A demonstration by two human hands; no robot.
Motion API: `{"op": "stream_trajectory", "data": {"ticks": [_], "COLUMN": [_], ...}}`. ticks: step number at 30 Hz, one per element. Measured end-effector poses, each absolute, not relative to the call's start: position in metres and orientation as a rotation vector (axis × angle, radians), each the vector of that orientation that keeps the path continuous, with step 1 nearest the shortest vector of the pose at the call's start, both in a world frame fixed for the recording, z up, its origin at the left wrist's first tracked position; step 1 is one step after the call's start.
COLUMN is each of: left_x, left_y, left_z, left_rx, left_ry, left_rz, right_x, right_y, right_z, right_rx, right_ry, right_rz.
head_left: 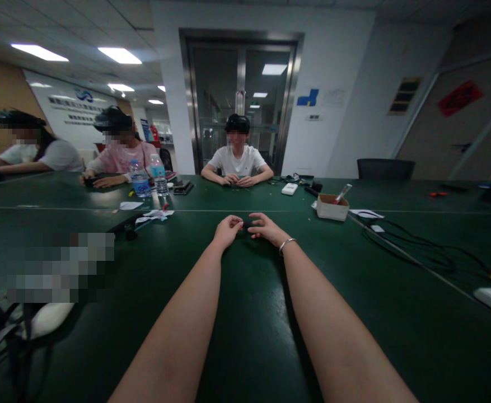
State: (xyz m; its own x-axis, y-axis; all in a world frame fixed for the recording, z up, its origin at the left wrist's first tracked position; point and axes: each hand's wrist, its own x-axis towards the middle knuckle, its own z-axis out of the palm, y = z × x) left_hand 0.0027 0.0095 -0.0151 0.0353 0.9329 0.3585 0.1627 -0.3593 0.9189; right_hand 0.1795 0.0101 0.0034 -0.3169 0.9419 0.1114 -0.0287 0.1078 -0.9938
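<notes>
Both my arms reach forward over the dark green table (245, 313). A small dark object (247, 224) is between my two hands, too small and dim to name. My left hand (227, 230) is closed in a pinch on its left end. My right hand (267, 228), with a silver bangle (286, 245) at the wrist, is at the object's right end. Its thumb and fingers are curved and apart, and I cannot tell whether they touch the object.
Ahead to the right stands a small open box (331, 208) with a pen-like item in it. Black cables (413, 240) trail at the right. Water bottles (140, 180) and crumpled paper (155, 215) are at the left. Across the table sits a person (239, 159); others sit further left.
</notes>
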Motion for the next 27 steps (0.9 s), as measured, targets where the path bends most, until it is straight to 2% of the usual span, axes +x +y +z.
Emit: {"op": "stream_trajectory", "data": {"ticks": [11, 27], "left_x": [0.0024, 0.0043], "left_y": [0.0042, 0.0021], "left_z": [-0.0129, -0.0079], "left_rx": [1.684, 1.497], "left_ry": [1.243, 1.146], "left_rz": [1.269, 1.398], "right_x": [0.182, 0.1778], "right_y": [0.0075, 0.0113], "right_z": [0.0039, 0.0022], "right_rx": [-0.912, -1.0], "right_ry": [-1.523, -1.481], "right_rz": [1.347, 1.328]}}
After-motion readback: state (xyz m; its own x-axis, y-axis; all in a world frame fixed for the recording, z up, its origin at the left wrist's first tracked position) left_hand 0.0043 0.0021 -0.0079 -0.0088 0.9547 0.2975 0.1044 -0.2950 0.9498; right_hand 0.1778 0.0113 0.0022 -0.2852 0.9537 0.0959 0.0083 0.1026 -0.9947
